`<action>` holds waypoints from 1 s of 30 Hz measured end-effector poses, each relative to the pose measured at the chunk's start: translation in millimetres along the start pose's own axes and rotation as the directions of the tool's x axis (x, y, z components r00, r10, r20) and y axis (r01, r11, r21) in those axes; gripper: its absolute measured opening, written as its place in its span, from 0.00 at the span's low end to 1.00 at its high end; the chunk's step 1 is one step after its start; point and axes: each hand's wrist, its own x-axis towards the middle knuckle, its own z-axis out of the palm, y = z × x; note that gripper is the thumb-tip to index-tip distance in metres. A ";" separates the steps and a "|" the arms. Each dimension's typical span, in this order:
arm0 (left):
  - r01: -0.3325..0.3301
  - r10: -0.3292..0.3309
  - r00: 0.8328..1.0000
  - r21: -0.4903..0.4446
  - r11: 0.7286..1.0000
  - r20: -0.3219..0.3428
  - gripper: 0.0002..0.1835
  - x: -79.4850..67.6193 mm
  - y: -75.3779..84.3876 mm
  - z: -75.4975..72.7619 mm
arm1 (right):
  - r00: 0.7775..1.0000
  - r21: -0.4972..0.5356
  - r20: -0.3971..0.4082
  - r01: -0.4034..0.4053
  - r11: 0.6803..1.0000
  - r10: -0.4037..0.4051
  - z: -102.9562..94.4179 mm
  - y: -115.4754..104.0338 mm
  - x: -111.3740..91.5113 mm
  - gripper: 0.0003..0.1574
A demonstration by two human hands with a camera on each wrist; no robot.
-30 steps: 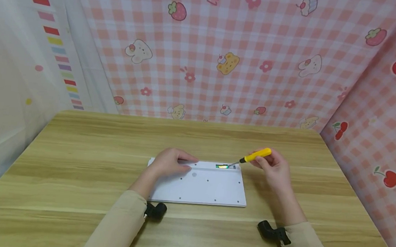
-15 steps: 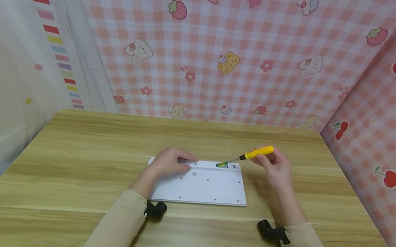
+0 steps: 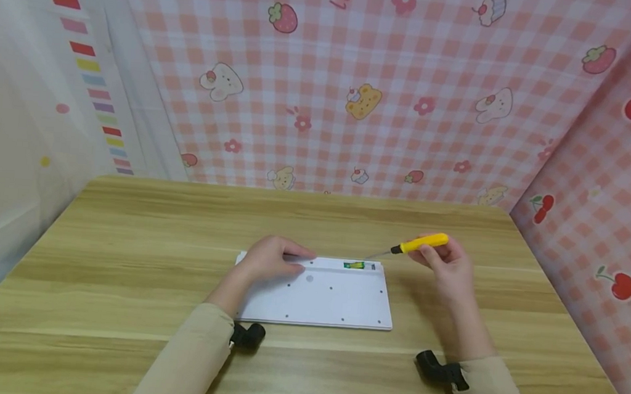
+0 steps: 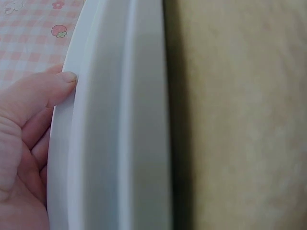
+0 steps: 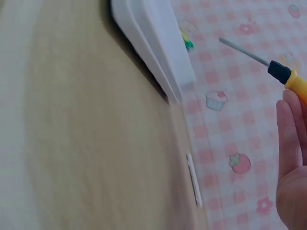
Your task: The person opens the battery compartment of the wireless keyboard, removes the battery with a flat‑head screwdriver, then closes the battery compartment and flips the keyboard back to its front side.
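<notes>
Head | right hand [image 3: 450, 271] pinches screwdriver [image 3: 425, 243], drawn back from battery [image 3: 354, 265] | left hand [image 3: 267, 260] still grips white panel [image 3: 318, 302]

A light-brown wood-grain table [image 3: 124, 225] fills the lower half of the head view. Across the upper centre hangs a pink-and-white checked cloth [image 3: 326, 55] with cartoon prints; a white dotted cloth [image 3: 11, 105] hangs left, a pink cherry-printed cloth [image 3: 585, 237] right.
</notes>
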 end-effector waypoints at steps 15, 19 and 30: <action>-0.003 0.004 1.000 -0.015 1.000 0.012 0.15 0.1 0.2 -1.2 | 0.965 0.212 0.199 -0.215 0.953 0.174 -87.1 -9.2 -8.6 0.15; -0.001 0.001 1.000 -0.015 1.000 0.010 0.15 -0.5 0.6 -1.6 | 0.947 0.203 0.274 -0.228 0.952 0.168 -107.2 -3.9 -11.4 0.17; -0.007 0.007 1.000 -0.009 1.000 0.004 0.16 -0.2 0.9 -1.4 | 0.874 0.153 0.414 -0.342 0.927 0.254 -132.6 8.8 -15.2 0.18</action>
